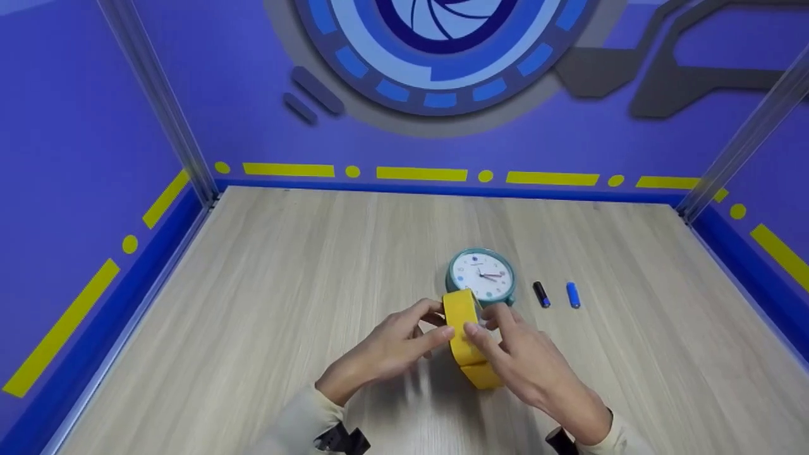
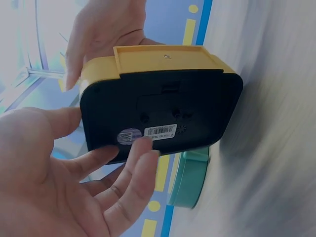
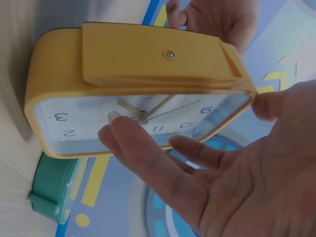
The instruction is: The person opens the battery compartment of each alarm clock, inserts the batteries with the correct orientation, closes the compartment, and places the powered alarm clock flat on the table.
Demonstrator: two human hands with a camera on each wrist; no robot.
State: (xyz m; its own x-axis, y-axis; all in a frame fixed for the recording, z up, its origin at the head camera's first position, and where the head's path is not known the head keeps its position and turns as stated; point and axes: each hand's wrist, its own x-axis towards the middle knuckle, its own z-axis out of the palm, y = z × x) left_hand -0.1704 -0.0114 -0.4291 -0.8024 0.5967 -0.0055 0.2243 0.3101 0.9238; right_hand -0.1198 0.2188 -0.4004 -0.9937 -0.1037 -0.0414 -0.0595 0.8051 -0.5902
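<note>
A yellow alarm clock (image 1: 460,325) is held between both hands, turned on its side. My left hand (image 1: 395,341) grips it from the left, thumb on the yellow casing and fingers against the black back (image 2: 197,106), which bears a barcode sticker (image 2: 160,132). From the right, my right hand (image 1: 537,363) holds it with the thumb on the casing and fingers over the white dial (image 3: 79,116). The yellow base with a screw (image 3: 170,54) shows in both wrist views. Whether the clock's lower end touches the table cannot be told.
Just beyond the yellow clock, a round teal alarm clock (image 1: 458,254) lies face up on the wooden table (image 1: 284,272). To its right are two small cylinders like batteries, one black (image 1: 540,293) and one blue (image 1: 572,294). Blue-purple panels (image 1: 208,107) wall in the table.
</note>
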